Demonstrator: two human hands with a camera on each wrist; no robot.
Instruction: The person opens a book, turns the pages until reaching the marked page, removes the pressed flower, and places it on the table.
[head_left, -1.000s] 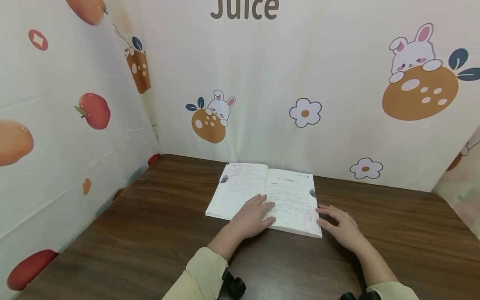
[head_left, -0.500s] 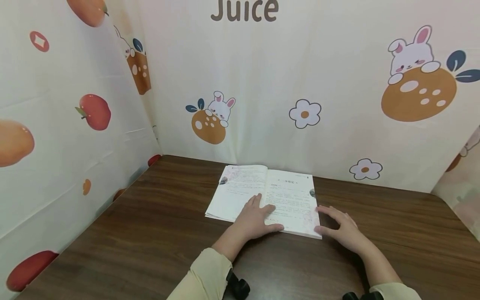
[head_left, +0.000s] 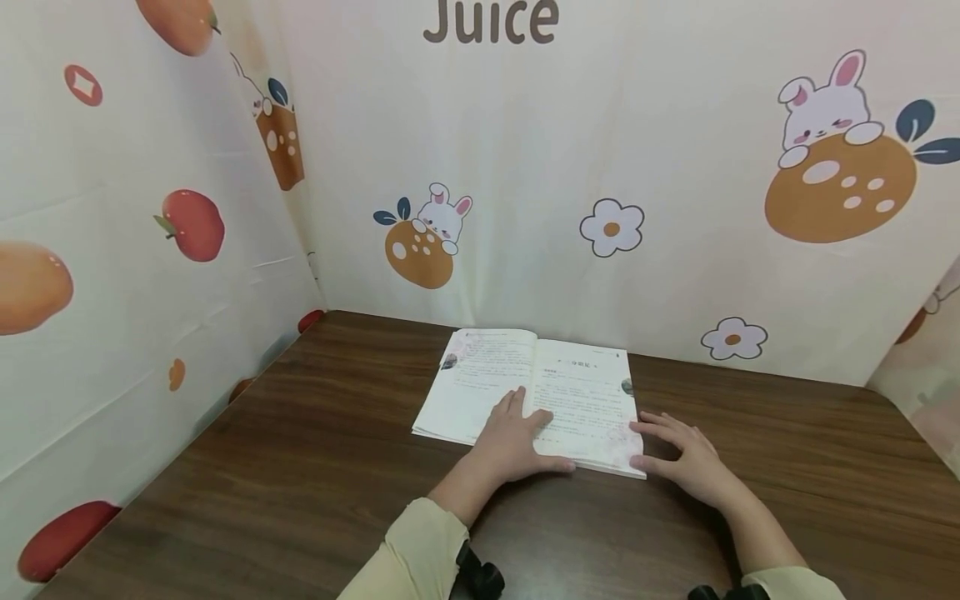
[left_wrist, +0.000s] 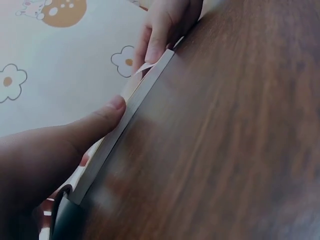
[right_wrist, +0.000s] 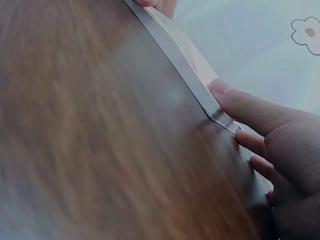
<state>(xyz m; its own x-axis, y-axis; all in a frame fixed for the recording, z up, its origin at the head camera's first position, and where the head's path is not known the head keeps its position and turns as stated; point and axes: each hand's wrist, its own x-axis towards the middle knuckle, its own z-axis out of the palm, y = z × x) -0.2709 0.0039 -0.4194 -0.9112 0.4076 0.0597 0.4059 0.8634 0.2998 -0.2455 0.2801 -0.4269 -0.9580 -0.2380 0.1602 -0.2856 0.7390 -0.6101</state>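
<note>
An open book [head_left: 486, 375] with printed pages lies near the back of the table. My left hand [head_left: 507, 440] rests on its lower middle, fingers spread over the pages near the fold and thumb along the front edge. In the left wrist view that thumb [left_wrist: 107, 117] lies over the top of the page block. At the lower right corner my right hand [head_left: 686, 458] pinches a page, thumb on top and fingers at the side edge. The left wrist view shows the page [left_wrist: 144, 68] bowed up a little beside the right thumb. The right fingertips [right_wrist: 245, 140] touch the book's side edge.
The dark wooden table [head_left: 300, 467] spreads around the book. Behind it hangs a pale printed curtain [head_left: 525, 167], with another printed sheet [head_left: 112, 292] along the left. Both wrists carry black straps, the left camera [head_left: 483, 579] just above the tabletop.
The left hand has slid slightly right and toward the front edge, its thumb spreading out along that edge. The right thumb has come down onto the book's lower right corner.
</note>
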